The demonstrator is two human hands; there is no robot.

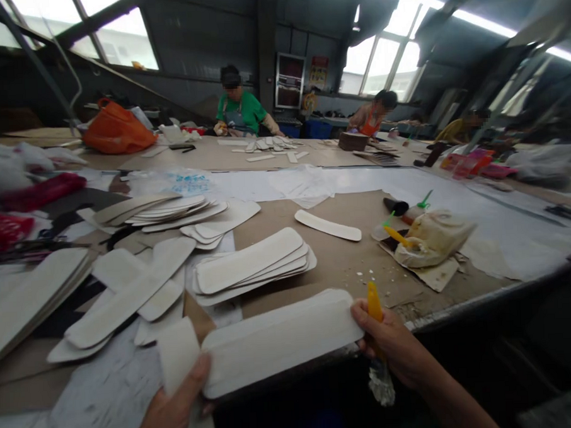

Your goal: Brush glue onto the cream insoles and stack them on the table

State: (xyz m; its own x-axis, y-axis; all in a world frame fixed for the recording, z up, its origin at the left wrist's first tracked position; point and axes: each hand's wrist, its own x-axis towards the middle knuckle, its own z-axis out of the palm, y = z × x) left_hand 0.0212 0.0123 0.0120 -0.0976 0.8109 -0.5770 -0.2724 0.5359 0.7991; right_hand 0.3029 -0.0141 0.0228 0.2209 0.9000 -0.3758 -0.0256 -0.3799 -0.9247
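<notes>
My left hand (pixel 173 408) grips the left end of a long white insole-shaped piece (pixel 281 340) at the table's near edge, with a second smaller white piece (pixel 178 354) tucked against my thumb. My right hand (pixel 390 345) is closed round a brush with an orange-yellow handle (pixel 374 301); its bristles (pixel 382 383) hang down below the table edge. The knuckles of that hand touch the right end of the white piece. A stack of similar white pieces (pixel 250 266) lies just beyond on the brown paper.
More white pieces lie fanned out at left (pixel 167 213), and one lies alone (pixel 327 225). A stained cloth with glue bottles (pixel 428 236) sits to the right. An orange bag (pixel 116 130) is far left. Two other people (pixel 238 109) work at the far side.
</notes>
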